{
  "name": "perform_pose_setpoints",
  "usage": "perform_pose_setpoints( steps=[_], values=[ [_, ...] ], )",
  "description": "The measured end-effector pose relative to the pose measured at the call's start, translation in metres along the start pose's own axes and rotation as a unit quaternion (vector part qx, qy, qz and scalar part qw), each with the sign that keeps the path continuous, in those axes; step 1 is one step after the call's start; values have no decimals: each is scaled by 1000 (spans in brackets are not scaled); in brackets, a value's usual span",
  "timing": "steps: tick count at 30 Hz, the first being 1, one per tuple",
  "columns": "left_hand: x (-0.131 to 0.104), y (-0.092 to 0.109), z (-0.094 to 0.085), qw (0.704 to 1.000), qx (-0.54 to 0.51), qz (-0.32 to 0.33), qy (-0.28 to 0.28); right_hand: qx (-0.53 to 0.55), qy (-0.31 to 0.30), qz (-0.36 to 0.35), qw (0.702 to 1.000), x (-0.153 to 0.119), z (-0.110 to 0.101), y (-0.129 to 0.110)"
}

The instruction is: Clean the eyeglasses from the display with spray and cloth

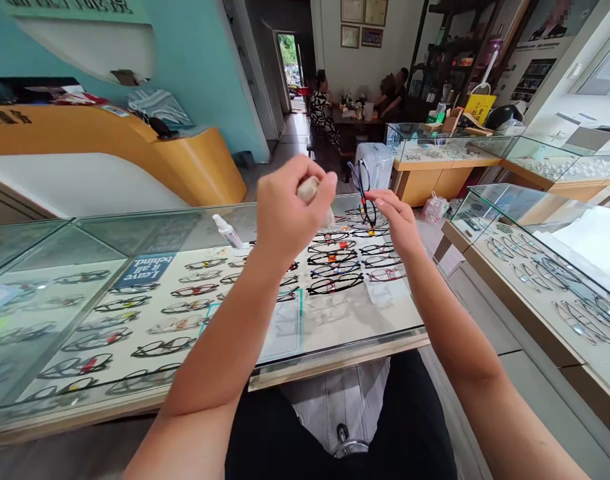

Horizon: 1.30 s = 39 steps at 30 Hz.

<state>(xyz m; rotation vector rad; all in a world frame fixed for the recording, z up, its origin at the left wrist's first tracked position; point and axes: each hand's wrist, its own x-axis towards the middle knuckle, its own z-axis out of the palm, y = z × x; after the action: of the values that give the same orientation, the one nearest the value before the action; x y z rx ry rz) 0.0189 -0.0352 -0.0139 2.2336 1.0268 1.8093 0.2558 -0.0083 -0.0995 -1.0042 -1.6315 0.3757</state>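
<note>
Right hand [399, 220] has the dark-framed glasses [363, 190] up in the air above the table [355, 323], by its far right corner. Right fingers are closed in a light pinch around the middle of the frame, near a small orange-red spot; other fingers loosely curled. Long axis of the glasses runs close to vertical in view, upper end leaning a bit left, lower end a bit right, so steeply across the far edge's line. Can't tell exactly which way the lens fronts face. Left hand [291, 208] is a fist over the table's far side, fingers wrapped tight on a bunched pale cloth [309, 189], part poking out by the thumb; cloth and glasses are apart. White spray bottle [227, 231] is near the far edge, left of the left hand. Rows of other glasses [335, 257] below both hands, mostly lengthwise along the far edge. Teal-bordered sheet [286, 330] at the near edge.
</note>
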Motion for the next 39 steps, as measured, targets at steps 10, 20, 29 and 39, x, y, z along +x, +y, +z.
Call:
perform_pose_setpoints(
  steps=[10, 20, 29, 39],
  values=[
    [-66, -84, 29, 979, -89, -165, -78, -103, -11, -120, 987, -10, 76, -23],
    [-69, -87, 27, 974, -37, -176, -140, -185, -92, -100, 973, -16, 65, -22],
    [-52, -107, 10, 906, -176, -270, -273, -278, -149, -147, 937, -15, 63, -22],
    [-47, -120, 4, 940, -123, -315, -30, -306, -188, -129, 924, -16, 65, -23]
  ],
)
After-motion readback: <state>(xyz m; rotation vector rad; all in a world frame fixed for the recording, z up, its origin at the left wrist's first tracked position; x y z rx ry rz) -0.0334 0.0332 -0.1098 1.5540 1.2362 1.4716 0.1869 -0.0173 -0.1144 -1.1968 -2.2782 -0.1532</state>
